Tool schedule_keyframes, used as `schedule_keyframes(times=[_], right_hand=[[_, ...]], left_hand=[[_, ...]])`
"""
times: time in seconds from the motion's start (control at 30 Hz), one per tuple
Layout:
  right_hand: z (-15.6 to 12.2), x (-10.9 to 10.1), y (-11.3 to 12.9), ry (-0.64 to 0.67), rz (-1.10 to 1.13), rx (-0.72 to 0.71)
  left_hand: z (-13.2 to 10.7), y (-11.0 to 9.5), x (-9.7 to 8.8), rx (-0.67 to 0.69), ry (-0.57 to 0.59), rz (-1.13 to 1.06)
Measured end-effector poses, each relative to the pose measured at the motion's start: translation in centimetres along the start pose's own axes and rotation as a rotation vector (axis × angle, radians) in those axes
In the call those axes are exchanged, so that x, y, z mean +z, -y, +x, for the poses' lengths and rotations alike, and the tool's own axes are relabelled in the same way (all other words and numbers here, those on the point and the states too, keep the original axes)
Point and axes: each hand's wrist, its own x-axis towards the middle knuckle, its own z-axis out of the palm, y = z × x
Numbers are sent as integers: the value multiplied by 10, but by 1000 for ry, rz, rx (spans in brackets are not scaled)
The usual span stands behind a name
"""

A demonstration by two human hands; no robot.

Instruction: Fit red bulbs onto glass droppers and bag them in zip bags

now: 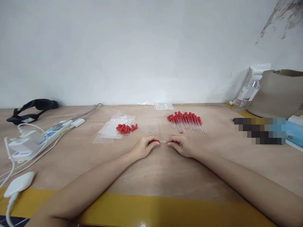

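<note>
My left hand (145, 146) and my right hand (183, 145) rest on the wooden table, fingers pinched, facing each other. Between them runs a thin clear glass tube (163, 142). The left fingers close on a red rubber bulb (155, 141) at the tube's left end. The right fingers pinch the tube's other end. Behind the left hand lies a small heap of loose red bulbs (126, 128) and a row of bare glass tubes (149, 128). Behind the right hand lies a pile of droppers with red bulbs fitted (187, 121).
Clear plastic bags (111, 130) lie left of the bulbs, another bag (163, 106) by the wall. A power strip with chargers and cables (35, 137) fills the left side, with a black strap (33, 108) behind. A water bottle (248, 93) and beige bag (279, 93) stand at right.
</note>
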Motion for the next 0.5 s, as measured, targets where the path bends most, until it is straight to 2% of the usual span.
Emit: schedule_keyframes(times=[0.17,0.3,0.5], right_hand=[[2,-6,-2,47,-139,-48],[1,-3,2,12,-254,-72],[0,2,9,-10,-254,-79]], left_hand=[[1,-2,0,-8,105,34],[1,-3,1,-6,79,137],[-2,-4,3,114,58,191]])
